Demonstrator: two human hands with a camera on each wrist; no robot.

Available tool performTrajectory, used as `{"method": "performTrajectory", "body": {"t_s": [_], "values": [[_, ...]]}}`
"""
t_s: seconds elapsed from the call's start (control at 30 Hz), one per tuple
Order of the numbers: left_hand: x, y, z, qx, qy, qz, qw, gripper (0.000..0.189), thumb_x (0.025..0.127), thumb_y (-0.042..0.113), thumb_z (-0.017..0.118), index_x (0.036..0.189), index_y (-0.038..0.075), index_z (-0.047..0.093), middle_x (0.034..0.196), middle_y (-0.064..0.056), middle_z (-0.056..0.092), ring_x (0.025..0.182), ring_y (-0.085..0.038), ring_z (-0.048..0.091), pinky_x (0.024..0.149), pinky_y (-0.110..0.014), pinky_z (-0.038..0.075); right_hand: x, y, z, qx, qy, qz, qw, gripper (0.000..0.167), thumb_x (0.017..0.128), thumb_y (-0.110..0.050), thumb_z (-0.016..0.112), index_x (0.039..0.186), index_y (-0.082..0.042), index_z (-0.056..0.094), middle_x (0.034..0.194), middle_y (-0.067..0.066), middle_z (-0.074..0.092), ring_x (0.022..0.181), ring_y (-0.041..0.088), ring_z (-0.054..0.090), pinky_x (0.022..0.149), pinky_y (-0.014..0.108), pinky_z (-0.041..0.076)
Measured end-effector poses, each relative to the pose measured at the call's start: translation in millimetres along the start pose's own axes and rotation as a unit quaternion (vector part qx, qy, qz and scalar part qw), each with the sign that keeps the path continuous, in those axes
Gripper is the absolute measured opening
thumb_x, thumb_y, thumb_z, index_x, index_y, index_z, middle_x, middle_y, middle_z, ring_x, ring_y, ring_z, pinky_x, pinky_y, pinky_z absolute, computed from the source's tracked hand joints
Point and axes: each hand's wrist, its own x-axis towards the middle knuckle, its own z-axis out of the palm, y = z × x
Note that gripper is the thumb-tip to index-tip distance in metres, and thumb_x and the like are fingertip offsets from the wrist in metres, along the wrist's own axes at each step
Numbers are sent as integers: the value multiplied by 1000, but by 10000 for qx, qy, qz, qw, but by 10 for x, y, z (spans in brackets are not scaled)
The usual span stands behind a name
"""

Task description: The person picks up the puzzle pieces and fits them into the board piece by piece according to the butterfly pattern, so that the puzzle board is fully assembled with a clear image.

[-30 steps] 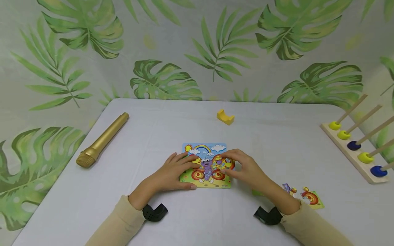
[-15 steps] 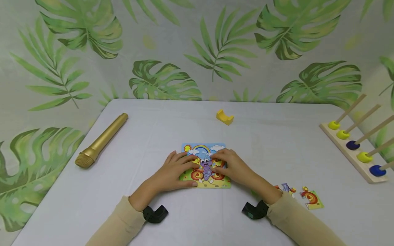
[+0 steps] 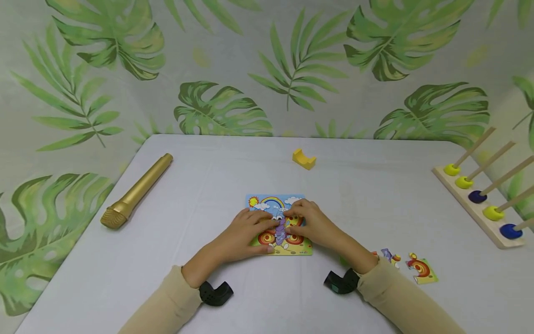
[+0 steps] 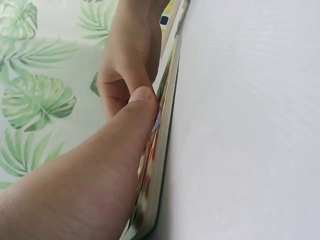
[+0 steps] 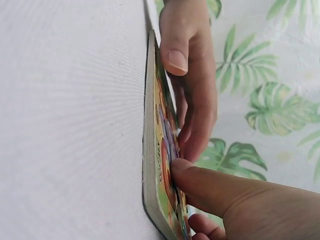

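A jigsaw puzzle board point(image 3: 298, 250) with a purple butterfly, a rainbow and a sun lies flat on the white table. My left hand point(image 3: 247, 233) rests on its left side, fingers stretched across to the butterfly's middle and thumb near the lower edge. From the right, my right hand point(image 3: 318, 225) pinches a red-and-yellow wing puzzle piece point(image 3: 294, 221) between thumb and fingers, against the board's upper right part. In the right wrist view, the right thumb point(image 5: 186, 169) lies close over the picture; the board's thick edge point(image 5: 150, 175) shows. The hands cover part of the picture.
Loose puzzle pieces point(image 3: 423, 270) lie to the right, partly behind the right forearm. A gold microphone point(image 3: 137, 190) is at the left, a yellow curved block point(image 3: 304, 159) at the back. A wooden peg stand point(image 3: 475, 206) with yellow and blue beads stands at the right.
My right hand has moved left, bringing the wing piece from the board's right edge further in. My left hand has slid a little right, its fingertips now over the butterfly's body.
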Motion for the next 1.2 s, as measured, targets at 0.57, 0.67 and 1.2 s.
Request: {"method": "performTrajectory", "body": {"t_s": [0.57,0.67,1.2], "values": [[49,71,-32,390,-182,-180,9989,53,86,54,47,132,28,46,129,-1,40,120,-20,31,101,-42,19,-17,248,-221,897,-1151,-304,9888,36,86,-16,62,121,-15,58,127,5,39,119,25,33,97,48,28],[51,79,-36,389,-173,-187,9989,53,87,53,47,133,28,46,129,-1,40,120,-21,31,101,-42,19,-13,260,-228,869,-1187,-263,9888,35,86,-17,61,121,-17,58,134,6,34,125,28,27,99,51,25],[-81,-28,-86,-400,-95,-403,9983,65,82,52,56,134,15,42,136,-6,33,127,-20,26,103,-34,23,-19,245,-225,339,-1104,-410,9925,35,87,-22,60,122,-21,57,141,11,28,129,33,22,100,53,22]]}}
